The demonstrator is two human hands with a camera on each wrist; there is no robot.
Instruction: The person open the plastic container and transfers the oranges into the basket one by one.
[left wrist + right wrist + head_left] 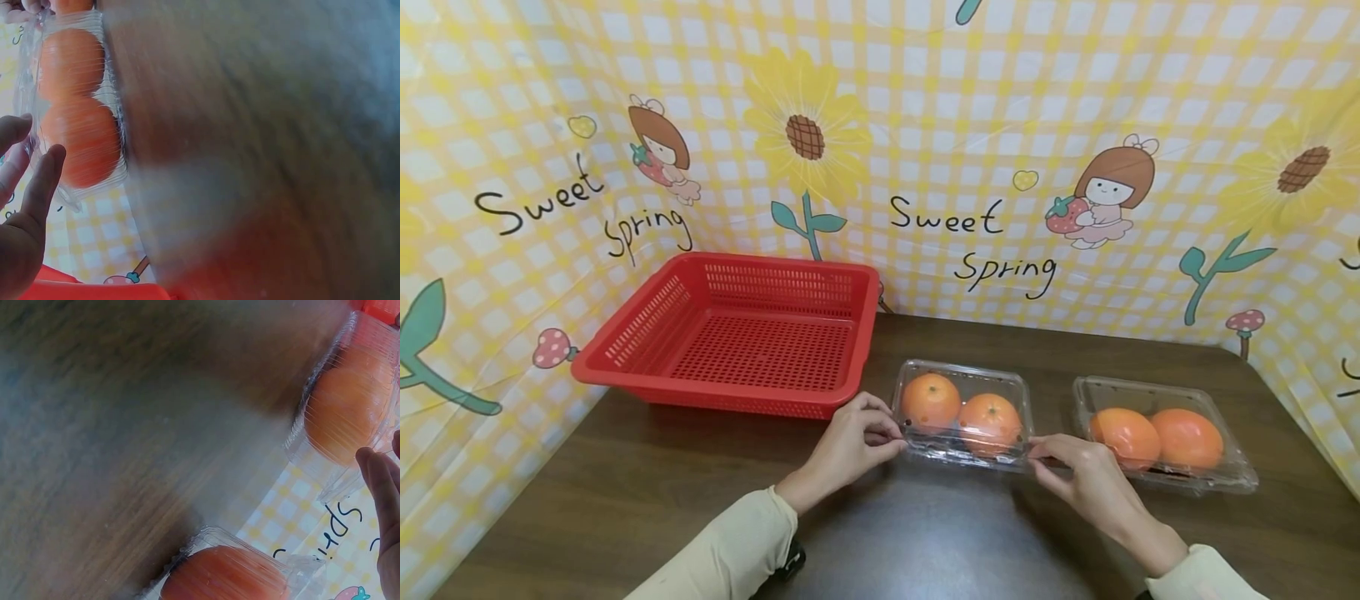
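Observation:
A clear plastic clamshell box (955,456) with two oranges, one on the left (930,402) and one on the right (991,423), sits on the table between my hands. My left hand (848,446) pinches its front left corner between thumb and fingers. At the front right corner, my right hand (1092,482) pinches the rim in the same manner. Both wrist views show fingertips at the box's edge, with the left thumb (44,184) against the rim. The lid lies over the fruit; whether it is fastened I cannot tell.
Right of my right hand stands a second clear box (1150,393) with two oranges (1187,439). A red slatted basket (715,387) holding nothing stands at the back left. Yellow checked cloth (925,125) hangs behind the brown table (925,542).

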